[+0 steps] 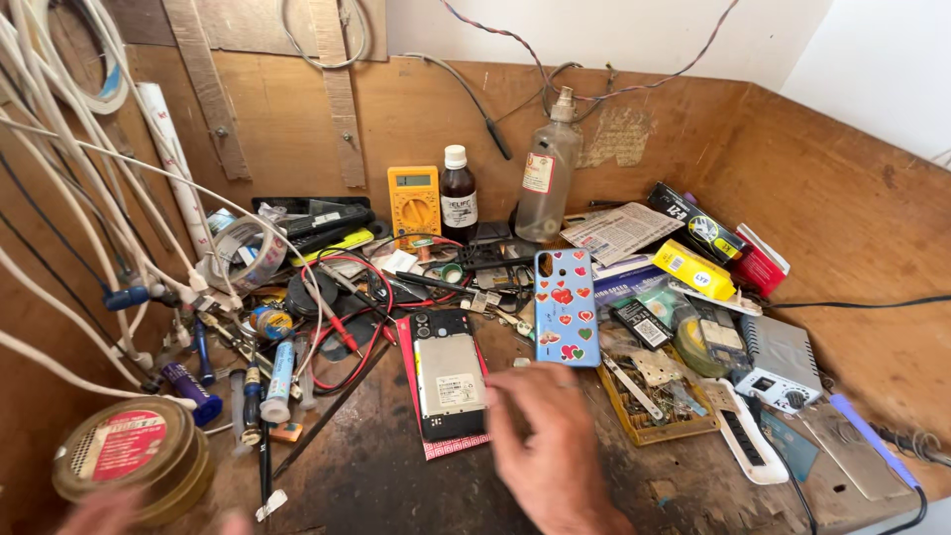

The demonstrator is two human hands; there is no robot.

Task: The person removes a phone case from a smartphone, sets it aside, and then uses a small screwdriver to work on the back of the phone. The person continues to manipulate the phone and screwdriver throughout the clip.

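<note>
Pinching a thin metal tool (510,386), probably tweezers, the right hand (550,451) has thumb and forefinger pressed together on it, with the tip beside the right edge of an opened phone (449,381). That phone lies back-up on a red mat (414,381), near the middle of the wooden workbench (832,228). At the near left corner the left hand (109,513) is blurred, so I cannot tell its grip. It is close to a round tin (134,458).
</note>
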